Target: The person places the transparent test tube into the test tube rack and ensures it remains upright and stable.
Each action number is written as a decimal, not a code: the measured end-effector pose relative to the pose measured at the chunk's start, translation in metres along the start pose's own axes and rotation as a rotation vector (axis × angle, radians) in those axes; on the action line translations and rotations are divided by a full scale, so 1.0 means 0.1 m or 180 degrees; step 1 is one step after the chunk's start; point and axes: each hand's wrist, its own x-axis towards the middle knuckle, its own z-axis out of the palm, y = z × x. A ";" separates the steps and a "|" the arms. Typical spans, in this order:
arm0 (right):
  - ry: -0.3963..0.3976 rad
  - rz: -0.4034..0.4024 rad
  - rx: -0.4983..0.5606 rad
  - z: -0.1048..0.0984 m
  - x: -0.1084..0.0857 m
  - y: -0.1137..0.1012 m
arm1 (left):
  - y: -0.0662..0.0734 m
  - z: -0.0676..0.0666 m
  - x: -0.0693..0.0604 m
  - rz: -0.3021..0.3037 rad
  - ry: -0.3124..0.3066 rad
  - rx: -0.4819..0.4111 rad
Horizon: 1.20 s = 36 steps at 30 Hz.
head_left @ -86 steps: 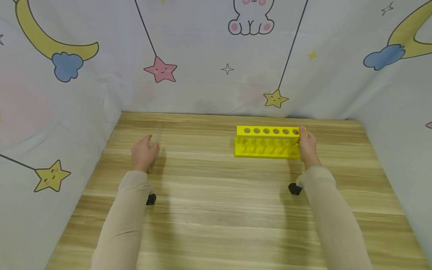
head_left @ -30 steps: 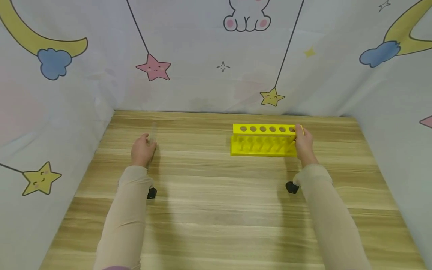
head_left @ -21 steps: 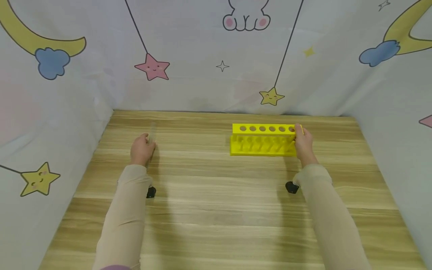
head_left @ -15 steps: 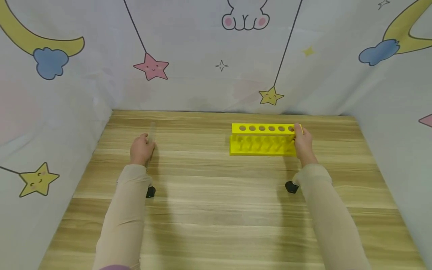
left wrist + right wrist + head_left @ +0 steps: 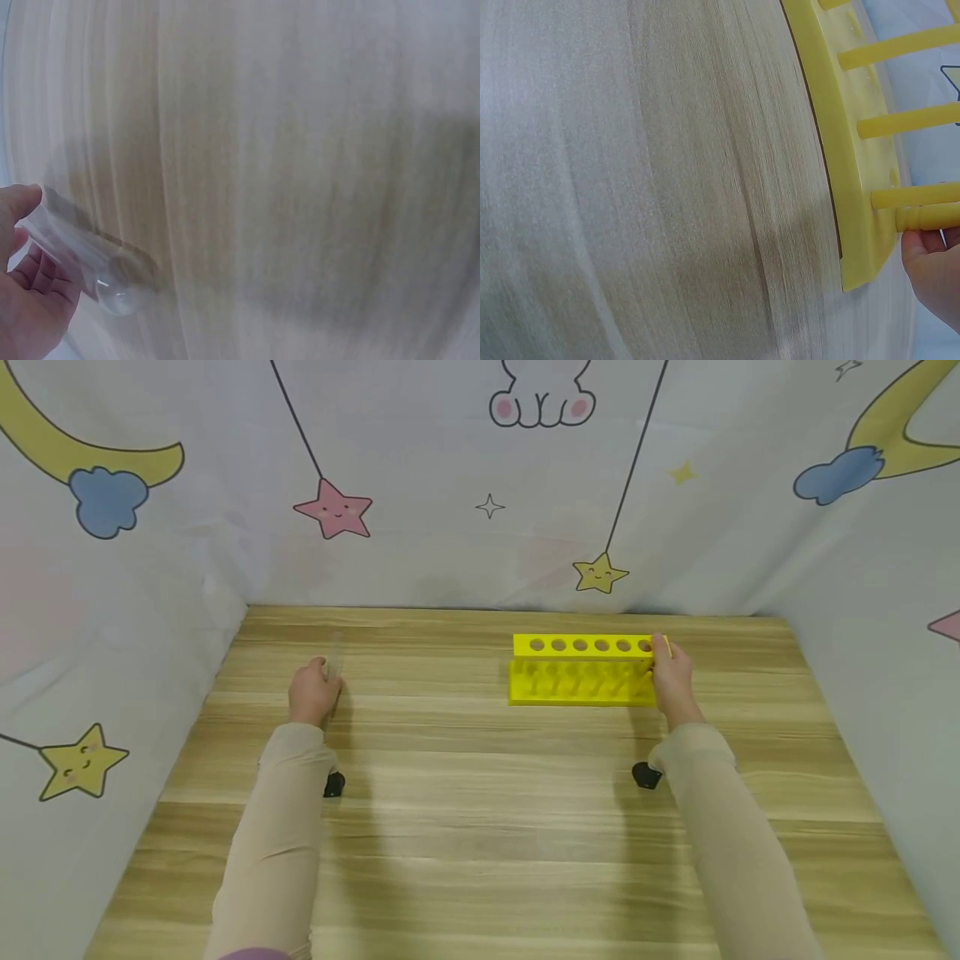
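My left hand (image 5: 313, 692) is at the far left of the table. It grips a clear test tube (image 5: 336, 647) between thumb and fingers. In the left wrist view the test tube's (image 5: 118, 294) rounded end sticks out past the fingers of the left hand (image 5: 34, 304), close over the wood. A yellow test tube rack (image 5: 581, 700), with a row of holes on top and pegs below, stands toward the back right. My right hand (image 5: 673, 683) holds its right end, thumb on the top bar. In the right wrist view the right hand (image 5: 936, 277) is by the rack's (image 5: 844, 172) end post.
The wood-grain table (image 5: 480, 793) spreads between both arms. A white cloth (image 5: 420, 468) printed with stars and moons hangs behind and at both sides. A black piece (image 5: 647, 775) shows under the right wrist and another black piece (image 5: 334, 785) under the left.
Since the oldest frame my left fingers have closed around the test tube, which lay beside them. The head view has shifted a little. My right hand keeps its hold on the rack.
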 end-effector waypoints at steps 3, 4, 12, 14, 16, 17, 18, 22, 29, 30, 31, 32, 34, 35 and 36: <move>-0.0008 -0.0005 -0.0014 0.00 -0.01 -0.01 | -0.01 0.00 0.01 0.0014 -0.0020 0.0015; -0.0013 -0.0008 -0.0016 0.00 -0.01 -0.01 | -0.01 -0.01 0.01 0.0016 -0.0035 0.0019; -0.0037 -0.0040 0.0027 0.01 -0.02 -0.02 | -0.03 -0.03 0.07 0.0065 -0.0087 0.0095; -0.0035 -0.0058 0.0051 0.01 -0.02 -0.02 | -0.04 -0.04 0.10 0.0061 -0.0104 0.0072; -0.0036 -0.0062 0.0058 0.01 -0.01 -0.01 | -0.05 -0.05 0.11 0.0057 -0.0123 0.0046; -0.0037 -0.0061 0.0058 0.01 -0.01 -0.01 | -0.04 -0.05 0.12 0.0057 -0.0133 0.0033; -0.0040 -0.0059 0.0049 0.01 -0.01 -0.01 | -0.04 -0.06 0.12 0.0058 -0.0140 0.0019; -0.0043 -0.0033 0.0003 0.00 -0.01 -0.02 | -0.02 -0.09 0.10 0.0057 -0.0170 -0.0038; -0.0057 -0.0003 -0.0008 0.00 -0.02 -0.03 | -0.03 -0.11 0.08 0.0084 -0.0191 -0.0052; -0.0054 -0.0002 -0.0001 0.00 -0.02 -0.03 | -0.03 -0.12 0.08 0.0091 -0.0192 -0.0043; -0.0053 0.0002 -0.0001 0.00 -0.02 -0.03 | -0.03 -0.13 0.07 0.0095 -0.0195 -0.0037; -0.0049 0.0004 -0.0005 0.00 -0.02 -0.03 | -0.03 -0.14 0.07 0.0093 -0.0201 -0.0039; -0.0040 0.0012 -0.0015 0.00 -0.02 -0.03 | -0.02 -0.16 0.05 0.0073 -0.0213 -0.0039; -0.0038 0.0012 -0.0024 0.00 -0.02 -0.03 | -0.01 -0.17 0.04 0.0057 -0.0231 -0.0039; -0.0048 0.0017 -0.0033 0.00 -0.02 -0.03 | -0.01 -0.18 0.04 0.0045 -0.0244 -0.0037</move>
